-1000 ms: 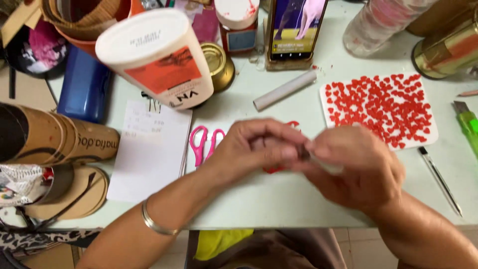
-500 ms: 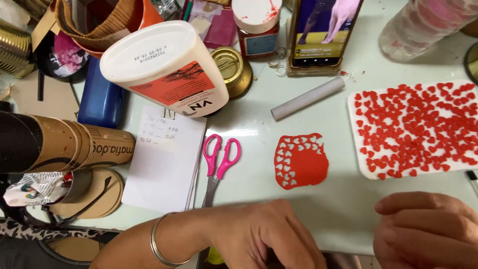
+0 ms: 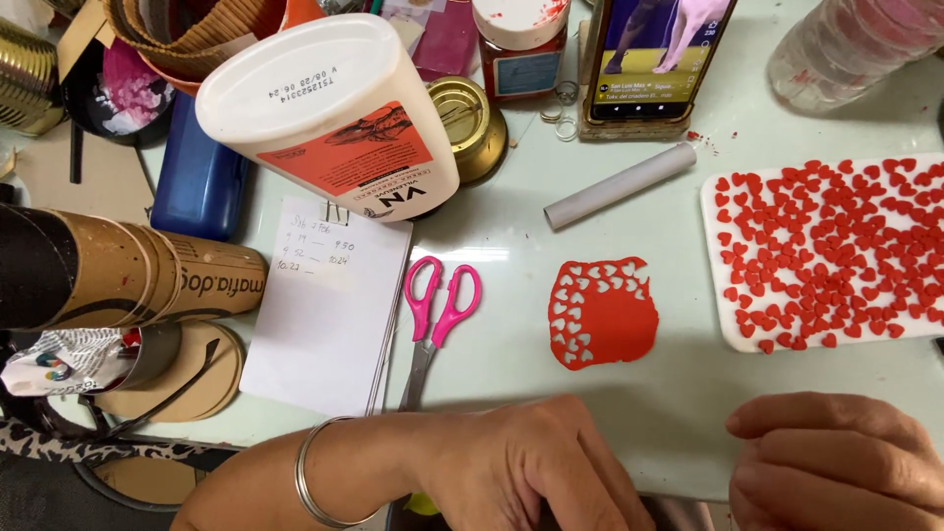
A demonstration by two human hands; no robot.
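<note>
Red punched sheet (image 3: 602, 313) on table, above both hands (image 3: 536, 462) (image 3: 836, 462), untouched, grip state hidden.

- both hands sit low at the near edge of the counter (image 3: 511, 226), left hand (image 3: 521, 462) with a silver bangle (image 3: 307, 477), right hand (image 3: 836, 462) curled, fingers hidden below
- red sheet (image 3: 602, 313) punched with heart holes just above them
- pink scissors (image 3: 438, 315) beside a notepad (image 3: 329, 305)
- white tray (image 3: 733, 329) covered in little red hearts (image 3: 826, 246) on the right
- grey tube (image 3: 619, 185), big white bottle (image 3: 329, 108) further back
</note>
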